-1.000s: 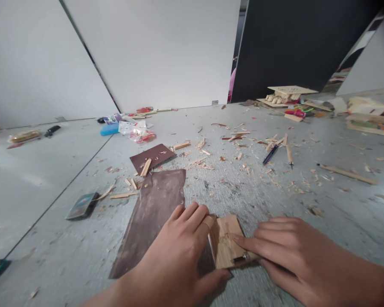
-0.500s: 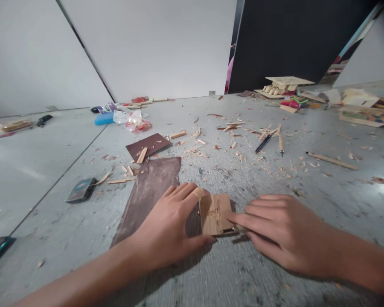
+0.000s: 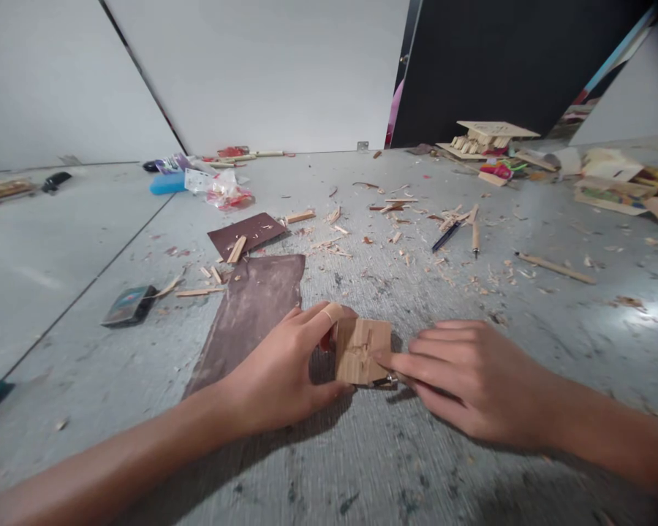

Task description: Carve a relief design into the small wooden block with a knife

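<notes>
A small wooden block (image 3: 356, 349) with a carved recess in its face sits low in the middle. My left hand (image 3: 290, 361) grips it from the left, thumb at the near edge and fingers at the far side. On one left finger is a pale ring or band. My right hand (image 3: 466, 380) is closed around a thin carving tool (image 3: 392, 379), whose metal end lies at the block's near right corner. Most of its handle is hidden. The right index finger rests on the block's face. Something small and red (image 3: 324, 342) shows behind the left fingers.
A worn brown sandpaper strip (image 3: 268, 292) lies partly under my left arm, with a smaller brown sheet (image 3: 246, 237) beyond. Wood shavings, a blue tool (image 3: 446, 237) and wooden-handled tools (image 3: 475, 237) are scattered ahead. A dark box (image 3: 129, 305) lies left.
The whole view has shifted slightly, so the tabletop items appear higher and further left. Both hands keep nearly the same hold, and the block's face looks turned a little.
</notes>
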`<state>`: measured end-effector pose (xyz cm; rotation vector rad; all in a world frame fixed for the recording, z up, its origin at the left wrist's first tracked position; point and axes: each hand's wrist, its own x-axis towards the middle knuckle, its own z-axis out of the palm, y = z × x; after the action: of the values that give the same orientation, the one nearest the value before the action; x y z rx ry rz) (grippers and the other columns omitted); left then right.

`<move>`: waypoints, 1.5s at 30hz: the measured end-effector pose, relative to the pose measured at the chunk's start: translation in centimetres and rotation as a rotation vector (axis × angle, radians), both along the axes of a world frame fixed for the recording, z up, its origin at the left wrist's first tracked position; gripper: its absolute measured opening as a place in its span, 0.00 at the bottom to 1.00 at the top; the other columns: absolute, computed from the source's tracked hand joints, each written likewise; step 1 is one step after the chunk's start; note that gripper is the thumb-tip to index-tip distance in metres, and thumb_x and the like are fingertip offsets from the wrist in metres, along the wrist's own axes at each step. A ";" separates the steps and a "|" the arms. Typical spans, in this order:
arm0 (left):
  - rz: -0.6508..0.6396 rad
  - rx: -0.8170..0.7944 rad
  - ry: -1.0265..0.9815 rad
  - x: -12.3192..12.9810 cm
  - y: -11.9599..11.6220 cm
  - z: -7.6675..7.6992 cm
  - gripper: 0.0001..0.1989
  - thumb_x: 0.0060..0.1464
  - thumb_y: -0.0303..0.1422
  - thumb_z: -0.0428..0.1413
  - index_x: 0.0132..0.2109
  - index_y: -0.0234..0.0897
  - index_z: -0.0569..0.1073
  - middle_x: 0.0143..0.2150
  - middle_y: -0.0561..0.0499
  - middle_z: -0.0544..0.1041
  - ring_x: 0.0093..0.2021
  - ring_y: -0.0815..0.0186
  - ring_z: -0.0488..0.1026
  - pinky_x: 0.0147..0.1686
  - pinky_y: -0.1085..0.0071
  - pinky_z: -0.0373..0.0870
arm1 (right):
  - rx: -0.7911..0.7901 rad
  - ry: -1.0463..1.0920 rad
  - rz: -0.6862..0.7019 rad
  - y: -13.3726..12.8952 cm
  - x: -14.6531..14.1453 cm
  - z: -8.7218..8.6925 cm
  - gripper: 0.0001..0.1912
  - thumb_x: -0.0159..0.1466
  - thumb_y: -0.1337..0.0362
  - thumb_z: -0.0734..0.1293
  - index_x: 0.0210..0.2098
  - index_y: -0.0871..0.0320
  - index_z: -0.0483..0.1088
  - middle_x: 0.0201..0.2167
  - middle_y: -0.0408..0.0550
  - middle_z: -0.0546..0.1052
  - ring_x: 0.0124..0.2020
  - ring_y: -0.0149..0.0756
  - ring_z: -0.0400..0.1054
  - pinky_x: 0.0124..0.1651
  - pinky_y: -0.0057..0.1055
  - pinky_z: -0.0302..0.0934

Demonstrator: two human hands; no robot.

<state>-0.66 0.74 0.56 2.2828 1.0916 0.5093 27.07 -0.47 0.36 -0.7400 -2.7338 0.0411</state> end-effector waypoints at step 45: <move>-0.348 0.090 0.113 0.6 -2.1 0.9 0.43 0.52 0.36 0.68 0.71 0.30 0.62 0.57 0.42 0.76 0.56 0.50 0.71 0.53 0.54 0.66 | 0.098 -0.003 0.154 -0.5 1.3 3.9 0.10 0.75 0.68 0.65 0.44 0.60 0.80 0.27 0.41 0.72 0.28 0.35 0.58 0.33 0.38 0.46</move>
<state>-0.03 -1.33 1.50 2.5351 0.7089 0.2971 28.33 -1.01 4.30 -0.5021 -2.7672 -0.0590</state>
